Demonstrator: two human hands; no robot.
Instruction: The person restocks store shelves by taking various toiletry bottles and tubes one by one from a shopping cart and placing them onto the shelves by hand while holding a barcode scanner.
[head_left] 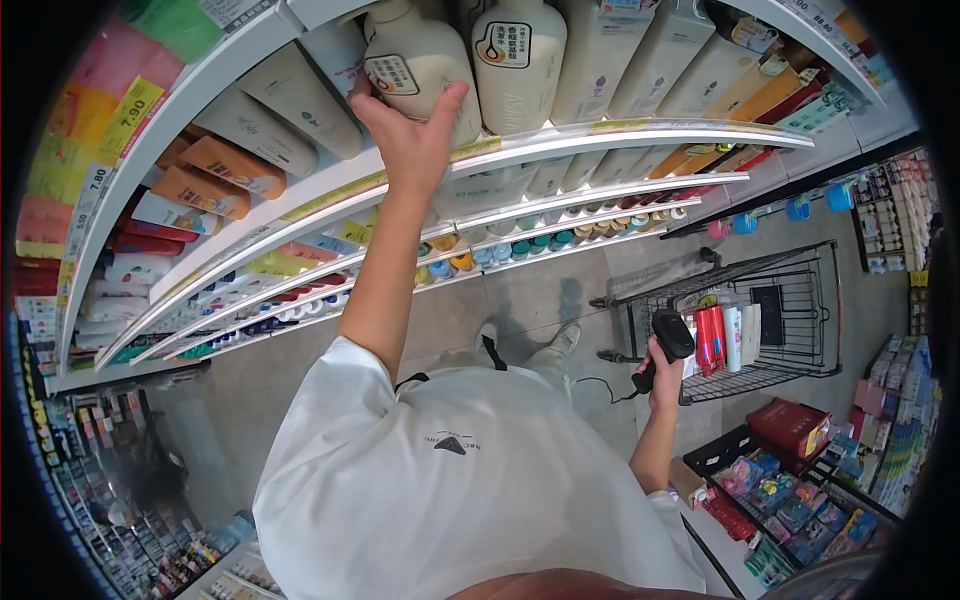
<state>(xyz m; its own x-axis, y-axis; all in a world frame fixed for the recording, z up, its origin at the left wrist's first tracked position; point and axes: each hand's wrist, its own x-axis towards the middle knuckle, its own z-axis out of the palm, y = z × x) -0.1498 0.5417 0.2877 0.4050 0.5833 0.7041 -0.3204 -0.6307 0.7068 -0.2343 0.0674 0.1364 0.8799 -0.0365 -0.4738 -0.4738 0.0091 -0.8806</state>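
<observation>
My left hand [412,140] reaches up to the shelf and grips the lower part of a cream-coloured shampoo bottle [405,55], thumb on one side and fingers on the other. The bottle leans slightly; its top is cut off by the view's edge. Right beside it stands a matching shampoo bottle [517,75] with a black-framed label. Down at my right side, my right hand [660,378] is wrapped round the handle of a black barcode scanner [671,338], whose cord [600,382] trails toward my body.
Pale boxes [600,60] flank the bottles on the white shelf [560,145], with orange tubes [215,180] to the left. A wire shopping cart [800,340] holding red packs [710,335] stands to the right. Behind it are a red box [790,430] and a black crate [720,450] of small packages.
</observation>
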